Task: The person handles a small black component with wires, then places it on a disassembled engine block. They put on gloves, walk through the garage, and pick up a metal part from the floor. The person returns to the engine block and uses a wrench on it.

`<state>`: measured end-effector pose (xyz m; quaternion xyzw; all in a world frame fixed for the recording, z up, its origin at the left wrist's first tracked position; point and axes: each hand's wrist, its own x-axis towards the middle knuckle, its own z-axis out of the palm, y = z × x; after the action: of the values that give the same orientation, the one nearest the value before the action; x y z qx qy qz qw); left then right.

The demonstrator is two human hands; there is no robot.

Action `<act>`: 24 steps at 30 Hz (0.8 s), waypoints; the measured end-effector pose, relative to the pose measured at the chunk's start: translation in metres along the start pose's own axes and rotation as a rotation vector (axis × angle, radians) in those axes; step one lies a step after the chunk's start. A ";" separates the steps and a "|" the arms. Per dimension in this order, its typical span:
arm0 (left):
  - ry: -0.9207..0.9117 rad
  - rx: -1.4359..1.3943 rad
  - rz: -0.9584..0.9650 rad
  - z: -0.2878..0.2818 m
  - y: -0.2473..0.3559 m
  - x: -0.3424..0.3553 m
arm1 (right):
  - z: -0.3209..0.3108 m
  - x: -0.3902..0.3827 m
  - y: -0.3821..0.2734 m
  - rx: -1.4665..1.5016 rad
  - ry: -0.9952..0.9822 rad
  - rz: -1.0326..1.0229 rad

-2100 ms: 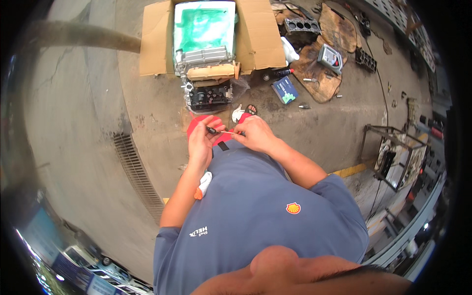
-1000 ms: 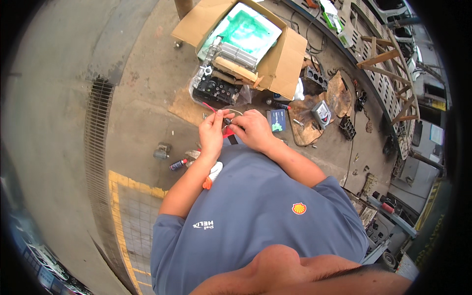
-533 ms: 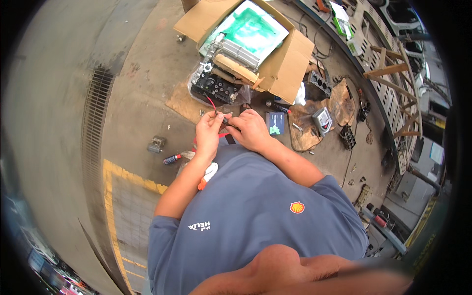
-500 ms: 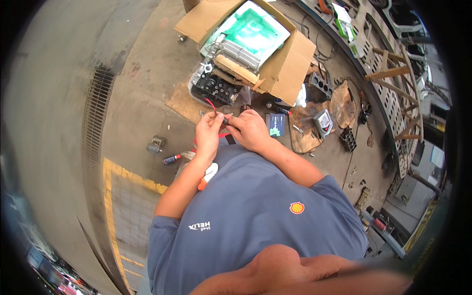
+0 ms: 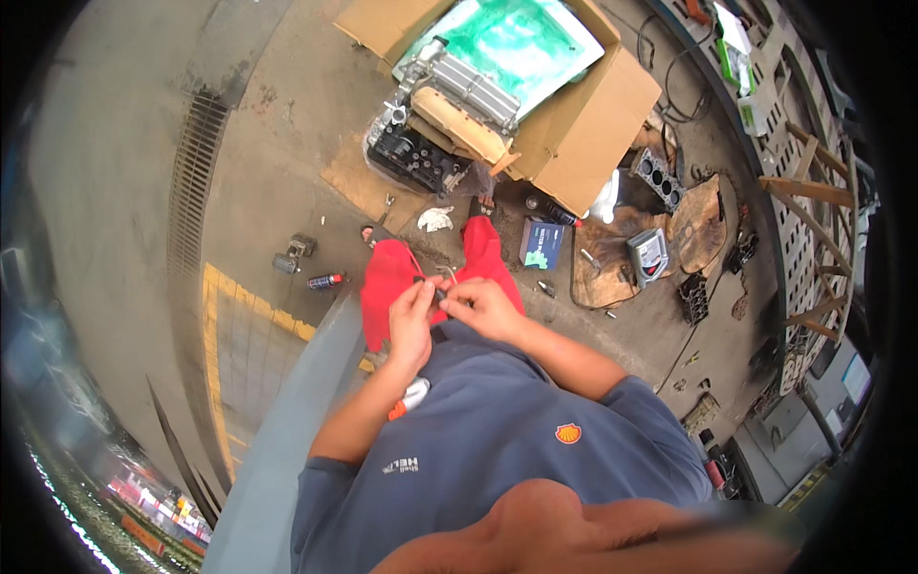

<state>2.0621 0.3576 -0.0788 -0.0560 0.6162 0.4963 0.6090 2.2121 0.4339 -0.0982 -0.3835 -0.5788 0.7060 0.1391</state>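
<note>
Both my hands meet in front of my waist, above my red trousers (image 5: 387, 287). Between their fingertips is a small dark part (image 5: 439, 297), partly hidden by the fingers. My left hand (image 5: 411, 323) pinches it from one side, and my right hand (image 5: 485, 308) closes on it from the other. A thin reddish strand (image 5: 416, 260) shows above the left fingers; against the red cloth I cannot tell whether it joins the part. Beyond my feet sits an engine (image 5: 416, 158) in clear plastic. A white crumpled cloth (image 5: 435, 219) lies on the floor between.
An opened cardboard box (image 5: 598, 134) with green-tinted packing (image 5: 507, 53) stands behind the engine. Rightward are a blue box (image 5: 542, 244), a grey jug (image 5: 649, 256) and a cylinder block (image 5: 660, 180). A spray can (image 5: 325, 281) and metal part (image 5: 295, 251) lie left. A perforated metal frame (image 5: 779, 96) runs along the right.
My hands, still together on the dark part, are lower in view and farther from the engine. My red trousers and the white cloth have come into view.
</note>
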 end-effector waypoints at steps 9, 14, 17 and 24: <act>0.254 -0.070 -0.173 -0.030 -0.069 0.021 | 0.012 -0.007 0.090 0.613 -0.254 0.660; 0.262 -0.100 -0.192 -0.063 -0.080 0.028 | 0.012 0.022 0.136 0.584 -0.149 0.671; 0.262 0.006 -0.212 -0.079 -0.087 0.030 | 0.029 0.047 0.145 0.560 -0.236 0.668; 0.253 0.033 -0.297 -0.110 -0.094 0.027 | 0.088 0.067 0.145 0.853 -0.175 0.742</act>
<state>2.0426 0.2503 -0.1778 -0.1984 0.6806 0.3798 0.5943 2.1412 0.3718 -0.2547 -0.4112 -0.0785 0.9079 -0.0241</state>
